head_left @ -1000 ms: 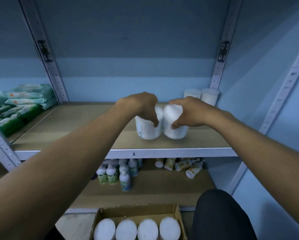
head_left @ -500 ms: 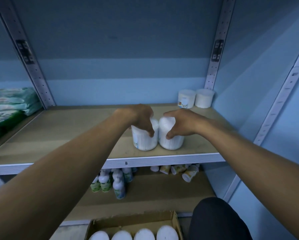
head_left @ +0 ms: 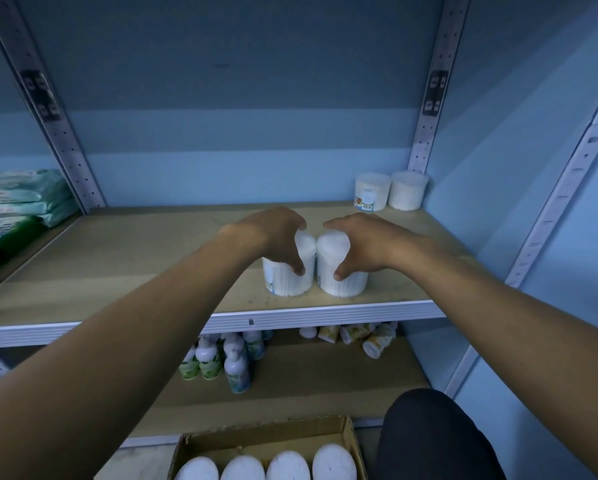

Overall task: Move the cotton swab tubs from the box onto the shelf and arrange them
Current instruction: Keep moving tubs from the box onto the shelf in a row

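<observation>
Two white cotton swab tubs stand side by side near the front edge of the wooden shelf (head_left: 134, 271). My left hand (head_left: 273, 233) grips the left tub (head_left: 290, 278) from above, thumb on its front. My right hand (head_left: 363, 240) grips the right tub (head_left: 346, 282) the same way. Both tubs rest on the board and touch each other. Two more tubs (head_left: 373, 191) stand at the shelf's back right corner. The cardboard box (head_left: 266, 434) on the floor below holds several tubs with white lids.
Stacked green and white packs (head_left: 16, 202) lie at the shelf's left end. The lower shelf carries small bottles (head_left: 228, 358) and tipped-over little containers (head_left: 359, 336). Perforated metal uprights (head_left: 425, 133) frame the bay. My dark-clad knee (head_left: 432, 434) is beside the box.
Both hands have lowered the two tubs slightly and set them on the shelf near its front edge. The camera has tilted, so the back tubs show more fully.
</observation>
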{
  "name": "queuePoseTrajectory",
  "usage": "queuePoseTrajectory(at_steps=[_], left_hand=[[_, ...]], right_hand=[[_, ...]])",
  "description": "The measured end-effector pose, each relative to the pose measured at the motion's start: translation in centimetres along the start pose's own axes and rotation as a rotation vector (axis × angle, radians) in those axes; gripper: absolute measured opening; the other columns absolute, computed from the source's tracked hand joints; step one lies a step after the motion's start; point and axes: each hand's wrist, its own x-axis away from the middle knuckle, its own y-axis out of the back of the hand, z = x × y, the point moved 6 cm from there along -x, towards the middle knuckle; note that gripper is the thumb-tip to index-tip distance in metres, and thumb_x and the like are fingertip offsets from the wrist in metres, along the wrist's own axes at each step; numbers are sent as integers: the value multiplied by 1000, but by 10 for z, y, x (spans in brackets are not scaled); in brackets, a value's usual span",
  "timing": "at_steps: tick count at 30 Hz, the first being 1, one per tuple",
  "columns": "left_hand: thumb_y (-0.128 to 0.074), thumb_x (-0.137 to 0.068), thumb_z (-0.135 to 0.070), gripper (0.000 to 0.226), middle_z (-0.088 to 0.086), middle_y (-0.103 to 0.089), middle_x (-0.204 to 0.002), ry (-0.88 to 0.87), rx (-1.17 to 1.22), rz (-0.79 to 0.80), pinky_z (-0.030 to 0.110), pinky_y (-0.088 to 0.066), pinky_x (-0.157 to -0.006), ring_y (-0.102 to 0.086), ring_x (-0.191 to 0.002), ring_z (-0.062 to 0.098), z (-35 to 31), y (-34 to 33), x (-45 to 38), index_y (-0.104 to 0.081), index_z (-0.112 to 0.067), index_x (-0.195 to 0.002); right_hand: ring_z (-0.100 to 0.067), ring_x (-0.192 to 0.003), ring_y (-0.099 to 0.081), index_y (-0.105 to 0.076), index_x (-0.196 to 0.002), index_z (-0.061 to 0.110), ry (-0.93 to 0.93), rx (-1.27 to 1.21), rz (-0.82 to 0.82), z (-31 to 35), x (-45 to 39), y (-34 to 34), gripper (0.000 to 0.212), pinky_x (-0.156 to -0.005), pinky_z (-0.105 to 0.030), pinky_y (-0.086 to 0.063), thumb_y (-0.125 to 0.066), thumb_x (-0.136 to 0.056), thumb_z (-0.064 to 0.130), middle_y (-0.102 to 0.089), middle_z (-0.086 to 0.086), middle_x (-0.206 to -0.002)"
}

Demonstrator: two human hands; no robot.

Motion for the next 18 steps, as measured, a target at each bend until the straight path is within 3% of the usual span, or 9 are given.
queuePoseTrajectory(at_steps=[4, 6, 9, 12, 18], left_hand=[[-85, -67, -48, 90, -4, -49, -145, -3, -15, -40, 38, -46, -102, -49, -129, 20, 1, -1, 9, -46, -27, -145], [-85, -68, -46, 88, -2, -51, -143, 5, -45, -43, 37, -47, -100, -51, -127, 21, 2, -5, 11, -46, -26, -145], [-85, -72, -38, 82, 0, -53, -140, 19, -62, -66, 34, -47, -95, -53, -125, 23, 3, -10, 12, -47, -26, -145], [-83, -76, -34, 78, 1, -56, -137, 21, -87, -79, 34, -47, -93, -54, -122, 24, 2, -13, 8, -48, -25, -145], [-83, -76, -36, 75, 2, -59, -131, 30, -97, -76, 33, -49, -87, -57, -118, 24, 2, -12, -2, -50, -25, -142]], right_hand=[[-26, -137, -44, -36, -153, 31, -4, 48, -31, 8, 8, -4, 96, -101, -42, -47, -87, -72, 32, -43, -2, -153], [-28, -125, -53, -44, -146, 30, -3, 84, -21, 11, 10, -9, 82, -89, -39, -51, -84, -75, 25, -52, -5, -142], [-31, -109, -60, -53, -135, 27, 16, 150, -82, 12, 12, -14, 58, -73, -33, -46, -70, -82, 11, -58, -10, -125], [-34, -108, -61, -55, -134, 27, 18, 183, -170, 11, 13, -15, 55, -72, -34, -45, -62, -85, 4, -58, -10, -122], [-33, -109, -61, -55, -135, 27, 22, 179, -219, 7, 1, -16, 56, -71, -35, -42, -62, -85, 2, -59, -9, -124]])
